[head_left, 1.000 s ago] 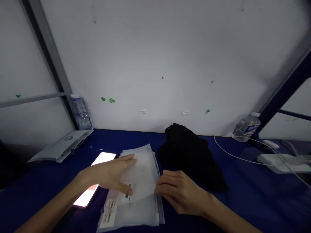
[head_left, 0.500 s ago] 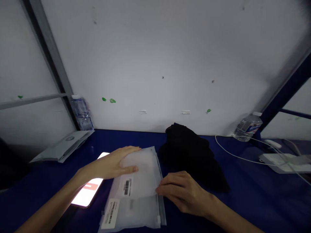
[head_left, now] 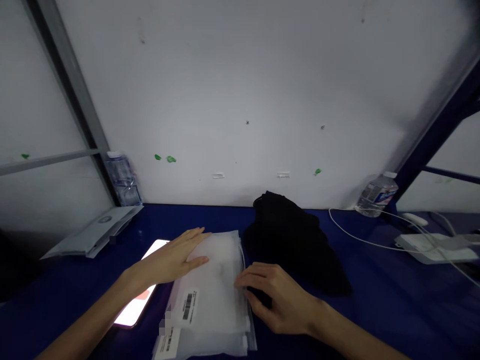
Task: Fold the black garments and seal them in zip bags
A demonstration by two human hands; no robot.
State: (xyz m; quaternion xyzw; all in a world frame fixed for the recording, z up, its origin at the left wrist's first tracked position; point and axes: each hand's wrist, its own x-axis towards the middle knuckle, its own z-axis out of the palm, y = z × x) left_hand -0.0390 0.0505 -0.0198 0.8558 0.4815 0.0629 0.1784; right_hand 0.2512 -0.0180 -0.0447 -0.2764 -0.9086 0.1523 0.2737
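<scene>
Two frosted plastic zip bags [head_left: 213, 280] with white barcode labels lie overlapping, the upper one covering most of the lower bag [head_left: 210, 345]. My left hand [head_left: 172, 257] is open, fingers stretched out over the upper bag's far left part, with the thumb resting on its face. At the bag's right edge is my right hand [head_left: 268, 295]. Its fingers are curved, their tips touching the bag, and a gap shows between them and the thumb. Under my left forearm, a phone [head_left: 131, 312] with a bright lit screen is partly hidden.
A crumpled black cloth [head_left: 292, 245] lies beyond my right hand. Another plastic bag [head_left: 93, 232] is at the left, near a water bottle [head_left: 123, 177]. A second bottle [head_left: 377, 195], a white cable [head_left: 360, 242] and a white power strip [head_left: 420, 247] are at the right.
The upper bag has slid a little towards me and covers more of the lower bag's label. My right fingers have parted from the thumb.
</scene>
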